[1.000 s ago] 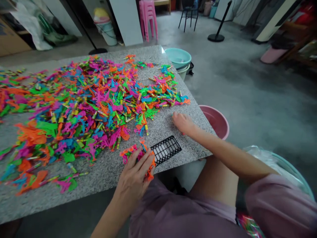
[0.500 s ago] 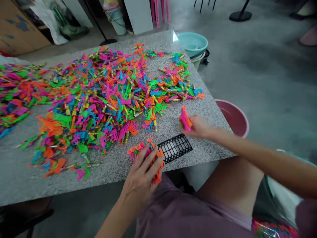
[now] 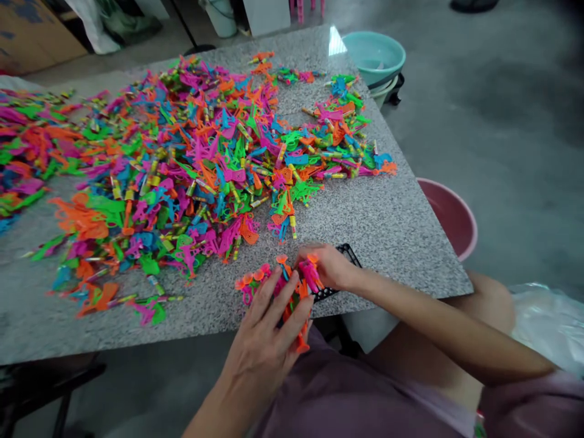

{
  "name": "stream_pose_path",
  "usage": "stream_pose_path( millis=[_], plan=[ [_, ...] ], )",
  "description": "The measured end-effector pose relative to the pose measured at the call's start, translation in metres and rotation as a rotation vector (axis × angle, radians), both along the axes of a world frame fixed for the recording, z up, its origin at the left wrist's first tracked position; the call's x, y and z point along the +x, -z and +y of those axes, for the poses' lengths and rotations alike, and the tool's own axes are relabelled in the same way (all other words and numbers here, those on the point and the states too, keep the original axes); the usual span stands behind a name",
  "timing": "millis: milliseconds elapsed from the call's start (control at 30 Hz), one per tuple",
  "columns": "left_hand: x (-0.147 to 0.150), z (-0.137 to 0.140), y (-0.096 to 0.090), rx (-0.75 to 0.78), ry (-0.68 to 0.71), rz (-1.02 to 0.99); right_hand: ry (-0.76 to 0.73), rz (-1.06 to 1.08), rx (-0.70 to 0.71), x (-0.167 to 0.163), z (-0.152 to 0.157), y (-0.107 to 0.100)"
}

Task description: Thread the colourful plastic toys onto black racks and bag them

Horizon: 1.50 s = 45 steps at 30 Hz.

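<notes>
At the near table edge, my left hand is curved over a row of small bright plastic toys with orange suction-cup-like ends, holding them together. My right hand grips a pink and orange plastic toy right beside my left fingertips. Part of a black plastic grid basket shows behind and below my right hand; the rest of it is covered. A large heap of similar toys in pink, orange, green and blue spreads over the speckled stone table.
Beyond the table's right edge stand a turquoise basin and a red basin. Clear plastic lies by my right leg. A cardboard box and a pale bucket are on the floor at the far side.
My right hand has moved left and toward me, over the black grid, bringing the pink and orange toy against the bunch under my left hand. The camera view has tipped down slightly.
</notes>
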<state>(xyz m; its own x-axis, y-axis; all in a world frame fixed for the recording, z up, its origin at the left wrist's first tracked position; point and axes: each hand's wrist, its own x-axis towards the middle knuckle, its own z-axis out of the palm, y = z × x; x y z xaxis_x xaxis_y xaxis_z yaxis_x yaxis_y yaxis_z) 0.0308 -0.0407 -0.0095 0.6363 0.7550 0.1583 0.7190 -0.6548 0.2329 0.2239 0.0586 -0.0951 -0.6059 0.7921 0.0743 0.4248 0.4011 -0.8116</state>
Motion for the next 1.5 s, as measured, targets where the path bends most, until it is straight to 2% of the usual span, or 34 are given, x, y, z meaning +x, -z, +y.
stream_pose_path(
  millis=[167,300,467,600,667,767,800,833,900,967,1000,1067,1133,1200,1300,1367,1433,1500],
  plan=[
    [0.0,0.0,-0.001,0.037,0.011,0.007,-0.093,-0.17,0.094,-0.011,0.002,-0.007],
    [0.001,0.002,0.001,0.109,0.026,0.049,-0.196,-0.305,0.011,-0.024,0.019,-0.021],
    [0.003,0.005,0.002,0.134,0.054,0.113,-0.212,-0.351,0.029,-0.028,0.024,-0.025],
    [0.006,0.004,-0.001,0.141,-0.007,0.148,-0.227,-0.324,0.056,-0.019,0.025,-0.022],
    [0.008,0.002,-0.002,0.13,-0.033,0.154,-0.067,-0.281,0.049,-0.018,0.033,-0.02],
    [0.007,0.0,-0.002,0.109,-0.039,0.156,0.4,-0.278,0.015,-0.029,0.051,-0.015],
    [0.005,0.0,-0.003,0.103,-0.039,0.153,0.506,-0.295,-0.009,-0.034,0.056,-0.013],
    [0.002,0.0,-0.003,0.1,-0.037,0.142,0.557,-0.306,-0.048,-0.038,0.059,-0.011],
    [-0.006,0.002,-0.004,0.092,-0.009,0.106,0.556,-0.284,-0.184,-0.038,0.057,-0.009],
    [-0.017,0.004,-0.005,0.073,0.037,0.074,0.487,-0.219,-0.304,-0.026,0.048,-0.009],
    [-0.022,0.006,-0.005,0.059,0.06,0.064,0.441,-0.187,-0.315,-0.016,0.04,-0.01],
    [-0.029,0.008,-0.005,0.026,0.09,0.057,0.402,-0.125,-0.244,0.006,0.022,-0.014],
    [-0.032,0.009,-0.005,-0.01,0.098,0.056,0.442,-0.059,-0.174,0.023,-0.001,-0.017],
    [-0.031,0.009,-0.005,-0.037,0.092,0.044,0.488,0.034,-0.223,0.029,-0.029,-0.015],
    [-0.026,0.007,-0.005,-0.036,0.063,0.024,0.469,0.241,-0.392,0.015,-0.074,-0.002],
    [-0.024,0.006,-0.006,-0.016,0.05,0.031,0.474,0.384,-0.458,-0.002,-0.101,0.01],
    [-0.022,0.005,-0.005,0.017,0.045,0.045,0.502,0.457,-0.449,-0.019,-0.117,0.019],
    [-0.021,0.004,-0.005,0.052,0.042,0.07,0.518,0.398,-0.346,-0.03,-0.122,0.026]
  ],
)
